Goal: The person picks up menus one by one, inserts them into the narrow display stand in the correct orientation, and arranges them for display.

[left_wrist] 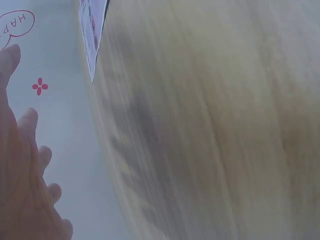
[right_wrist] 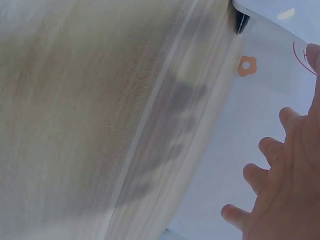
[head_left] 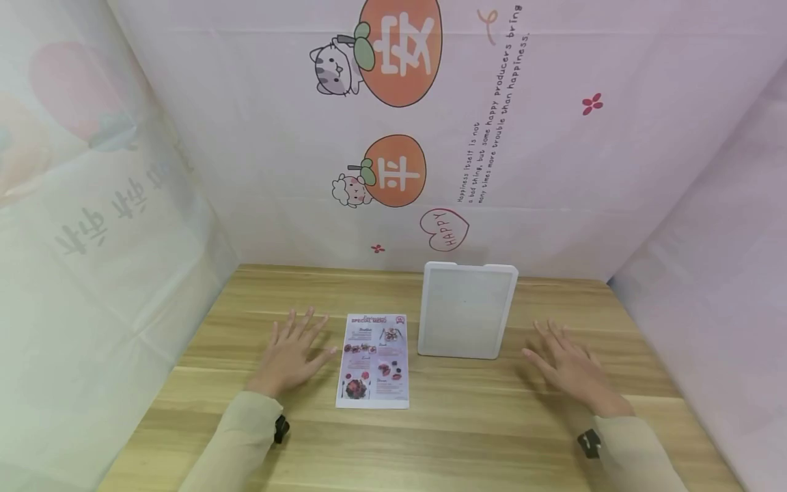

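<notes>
A printed menu sheet (head_left: 374, 362) with food pictures lies flat on the wooden table, left of the middle. To its right is a white rectangular frame (head_left: 466, 313) with a pale grey panel and a notch in its top edge. My left hand (head_left: 290, 357) is spread beside the menu's left side, apart from it. On the other side, my right hand (head_left: 568, 365) has its fingers spread to the right of the frame and does not touch it. Both hands hold nothing. In the left wrist view a corner of the menu (left_wrist: 92, 35) shows; the right wrist view catches the frame's edge (right_wrist: 280, 12).
The wood-grain table (head_left: 443, 437) ends at a white cloth backdrop (head_left: 277, 171) with orange fruit drawings and lettering. More cloth (head_left: 80, 287) closes off the left, and another sheet (head_left: 713, 273) the right. A dark strap device (head_left: 589, 443) sits on the right wrist.
</notes>
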Demonstrator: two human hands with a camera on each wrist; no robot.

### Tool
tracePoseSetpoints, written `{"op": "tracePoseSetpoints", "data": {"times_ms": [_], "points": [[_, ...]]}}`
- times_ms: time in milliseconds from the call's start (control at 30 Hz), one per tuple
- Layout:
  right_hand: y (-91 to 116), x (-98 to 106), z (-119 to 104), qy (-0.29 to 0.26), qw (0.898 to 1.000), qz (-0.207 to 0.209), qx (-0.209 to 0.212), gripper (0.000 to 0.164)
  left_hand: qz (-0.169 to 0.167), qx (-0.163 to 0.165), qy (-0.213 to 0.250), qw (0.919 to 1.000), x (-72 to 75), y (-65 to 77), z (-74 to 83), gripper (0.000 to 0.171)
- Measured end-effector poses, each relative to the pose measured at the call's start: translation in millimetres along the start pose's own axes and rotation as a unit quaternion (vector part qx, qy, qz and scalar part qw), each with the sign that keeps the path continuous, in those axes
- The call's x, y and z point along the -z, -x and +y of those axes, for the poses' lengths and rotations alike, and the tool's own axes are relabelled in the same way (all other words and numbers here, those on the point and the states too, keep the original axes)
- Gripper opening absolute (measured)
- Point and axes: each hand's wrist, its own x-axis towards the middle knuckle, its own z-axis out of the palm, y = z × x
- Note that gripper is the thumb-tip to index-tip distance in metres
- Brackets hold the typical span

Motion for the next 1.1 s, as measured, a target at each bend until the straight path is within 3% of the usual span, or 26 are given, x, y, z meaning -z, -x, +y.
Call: {"op": "tracePoseSetpoints", "data": {"times_ms": [433, 633, 933, 1100], "points": [[-1.9, 0.3, -4.5, -0.108, 0.994, 0.002, 0.028, 0.072, -0.031, 0.011, 0.085, 0.9959, -3.4, -5.6, 3.2, 0.072], [-1.8, 1.0, -9.1, -0.137, 0.990, 0.009, 0.020, 0.065, -0.033, 0.003, 0.147, 0.9886, -5.4, -6.5, 2.1, 0.076], [-2.2, -2.4, -12.8, -0.182, 0.983, 0.016, 0.020, 0.049, -0.060, 0.040, 0.277, 0.9582, -2.8, -5.3, 8.5, 0.085], [-4.4, -4.6, -20.0, -0.206, 0.978, -0.010, 0.015, 0.050, -0.064, 0.043, 0.326, 0.9421, -5.6, -7.0, 11.3, 0.079]]}}
